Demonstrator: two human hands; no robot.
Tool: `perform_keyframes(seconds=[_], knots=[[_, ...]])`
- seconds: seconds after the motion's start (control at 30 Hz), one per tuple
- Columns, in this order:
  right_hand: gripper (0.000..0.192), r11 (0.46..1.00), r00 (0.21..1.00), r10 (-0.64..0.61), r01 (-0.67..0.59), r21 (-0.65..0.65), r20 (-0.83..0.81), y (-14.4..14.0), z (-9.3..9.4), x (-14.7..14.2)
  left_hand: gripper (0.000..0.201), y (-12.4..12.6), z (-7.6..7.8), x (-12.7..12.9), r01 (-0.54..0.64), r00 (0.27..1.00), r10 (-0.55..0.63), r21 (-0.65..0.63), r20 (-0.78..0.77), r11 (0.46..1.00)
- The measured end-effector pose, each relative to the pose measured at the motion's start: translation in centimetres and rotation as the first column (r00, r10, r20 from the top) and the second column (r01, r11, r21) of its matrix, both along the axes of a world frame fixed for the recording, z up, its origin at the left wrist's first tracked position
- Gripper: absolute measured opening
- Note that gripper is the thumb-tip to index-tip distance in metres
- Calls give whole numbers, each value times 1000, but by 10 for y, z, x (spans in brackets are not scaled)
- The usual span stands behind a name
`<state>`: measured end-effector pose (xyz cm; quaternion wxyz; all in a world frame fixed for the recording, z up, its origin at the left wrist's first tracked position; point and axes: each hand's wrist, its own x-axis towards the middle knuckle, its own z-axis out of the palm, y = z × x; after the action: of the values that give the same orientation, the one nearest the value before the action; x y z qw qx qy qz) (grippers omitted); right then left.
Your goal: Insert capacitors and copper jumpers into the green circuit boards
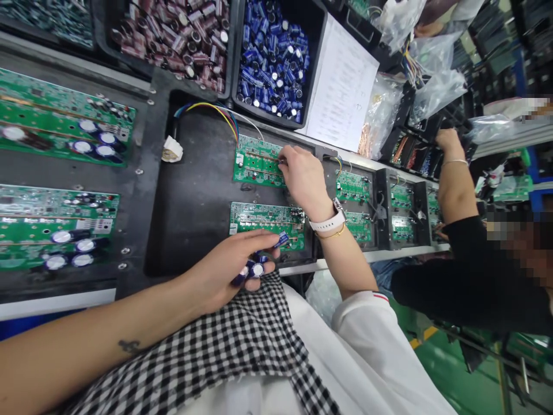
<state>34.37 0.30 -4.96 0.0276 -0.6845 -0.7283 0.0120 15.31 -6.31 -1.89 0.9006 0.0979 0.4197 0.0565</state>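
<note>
The fingers (283,163) of the right hand (305,178) are pinched nearly closed at the near edge of the upper circuit board (257,164); whatever is pinched is too small to be made out, though a part being seated is judged likely. The left hand (228,268) is curled loosely around a clutch of blue capacitors (253,270), with one more (283,238) nipped between thumb and forefinger over the lower circuit board (263,219).

For the insertion to be done well, the leads should be lined up with their holes before any pressure is applied, the can kept upright and its polarity stripe checked, and the spare parts held securely so that none are dropped onto the boards.

The capacitors are small smooth cylinders, sleeved in glossy blue plastic with bright metal tops. The boards are flat, rigid green rectangles, finely printed and studded with tiny components, and are seated in a matt black carrier tray (194,190) in the middle of the surface. A bundle of coloured wires (211,112) is run from the upper board to a white plug (171,151). At the far edge, bins of blue capacitors (274,57) and maroon capacitors (181,37) are set. A co-worker's hand (447,141) is seen at the right end.
</note>
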Motion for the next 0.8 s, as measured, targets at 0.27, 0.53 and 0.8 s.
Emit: perform_keyframes(seconds=[0.27, 0.53, 0.8], knots=[[19, 993, 913, 97, -115, -23, -395, -14, 8, 8, 12, 1, -4, -4, 26, 999, -26, -1, 36, 1000], [16, 991, 888, 129, -127, 34, -442, -18, 1, 11, 10, -1, -4, -3, 20, 999, -20, 5, 40, 1000], [19, 991, 902, 127, -131, 19, -413, -18, 2, 11, 9, -1, -4, -4, -4, 1000, 3, 22, 24, 1000]])
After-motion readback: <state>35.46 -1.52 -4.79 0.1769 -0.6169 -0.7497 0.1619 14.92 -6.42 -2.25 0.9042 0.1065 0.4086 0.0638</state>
